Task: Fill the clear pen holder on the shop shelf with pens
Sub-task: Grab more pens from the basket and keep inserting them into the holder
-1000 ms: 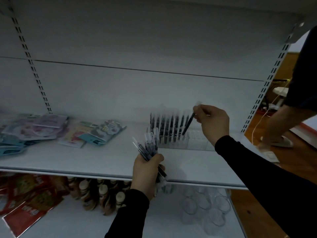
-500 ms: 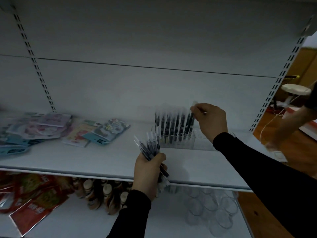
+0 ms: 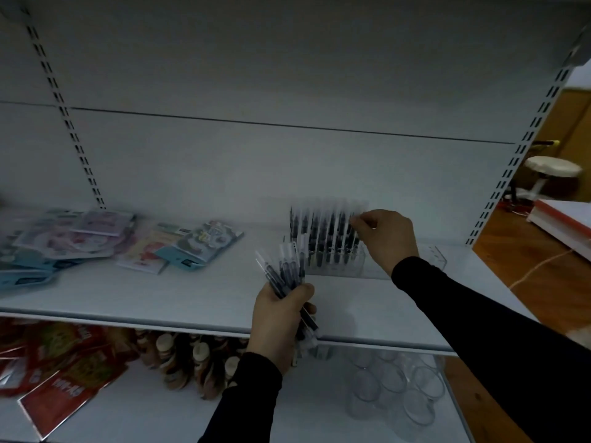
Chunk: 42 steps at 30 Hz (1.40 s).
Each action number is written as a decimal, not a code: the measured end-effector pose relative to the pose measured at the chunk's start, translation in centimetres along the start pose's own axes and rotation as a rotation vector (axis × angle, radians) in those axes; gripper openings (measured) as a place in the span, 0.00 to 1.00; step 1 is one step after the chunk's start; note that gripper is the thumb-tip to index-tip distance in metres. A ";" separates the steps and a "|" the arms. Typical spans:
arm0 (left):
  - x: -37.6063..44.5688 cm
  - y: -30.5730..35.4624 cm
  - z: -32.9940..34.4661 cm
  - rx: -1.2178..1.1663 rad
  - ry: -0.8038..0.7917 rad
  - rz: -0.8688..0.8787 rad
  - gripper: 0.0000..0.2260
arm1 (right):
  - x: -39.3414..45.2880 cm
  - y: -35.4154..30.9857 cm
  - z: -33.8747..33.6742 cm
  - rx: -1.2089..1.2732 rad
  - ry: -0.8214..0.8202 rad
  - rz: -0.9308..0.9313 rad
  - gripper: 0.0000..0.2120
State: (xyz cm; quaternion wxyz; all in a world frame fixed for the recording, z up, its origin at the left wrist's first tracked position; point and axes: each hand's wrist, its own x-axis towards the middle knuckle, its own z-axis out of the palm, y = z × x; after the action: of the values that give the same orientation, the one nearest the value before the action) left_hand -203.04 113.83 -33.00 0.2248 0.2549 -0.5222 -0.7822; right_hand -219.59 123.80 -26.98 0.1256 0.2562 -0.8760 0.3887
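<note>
Bare shelf (image 3: 198, 292) before, perhaps, holder (image 3: 335, 266).

1. The shelf board (image 3: 198, 302) is looking like painted metal, white, smooth and matt.
2. The slotted uprights (image 3: 524, 145) are showing as the same painted metal.
3. The pen holder (image 3: 428, 262) is appearing as clear, glossy hard plastic.
4. The pens standing in it (image 3: 323, 238) and the bundle of pens (image 3: 284, 273) are showing clear plastic caps over dark barrels.
5. The sleeves (image 3: 473, 318) are reading as black matt cloth.
6. The flat packets (image 3: 198, 244) are shining like printed card under plastic.
7. The red sachets (image 3: 60, 398) below are gleaming like glossy foil or film.
8. The tumblers (image 3: 415, 407) are looking clear; glass or plastic, I cannot tell.
9. The floor (image 3: 550, 282) is looking like polished wood.
</note>
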 end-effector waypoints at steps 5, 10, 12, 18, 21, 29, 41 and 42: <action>-0.6 0.1 0.6 -0.039 -0.015 -0.005 0.06 | -2.5 -0.4 -0.7 0.134 -0.058 0.060 0.15; -1.5 0.3 1.5 -0.027 -0.050 -0.002 0.06 | -5.5 -1.2 -0.4 0.317 -0.309 0.116 0.18; -2.0 0.3 1.7 -0.009 -0.072 0.004 0.06 | -6.3 -1.7 -0.6 0.371 -0.337 0.134 0.18; -2.8 0.2 2.3 0.016 -0.120 0.004 0.04 | -6.8 -2.2 -1.6 0.551 -0.339 0.260 0.11; -2.7 0.2 2.3 0.020 -0.092 -0.010 0.05 | -6.3 -2.2 -2.2 0.619 -0.284 0.291 0.10; -1.9 0.4 1.5 0.043 0.001 -0.016 0.08 | -1.7 -1.4 -5.4 0.655 0.101 0.216 0.08; -0.5 0.2 1.0 -0.002 0.035 0.023 0.03 | 0.9 -0.1 -3.4 0.374 0.149 0.096 0.12; -0.4 0.2 1.0 -0.004 0.036 0.022 0.03 | 0.9 0.1 -3.1 0.366 0.135 0.097 0.13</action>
State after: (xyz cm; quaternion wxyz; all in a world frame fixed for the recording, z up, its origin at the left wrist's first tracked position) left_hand -203.33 114.75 -32.45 0.2432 0.2626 -0.5193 -0.7760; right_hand -220.32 125.87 -24.63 0.1167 0.2057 -0.7916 0.5634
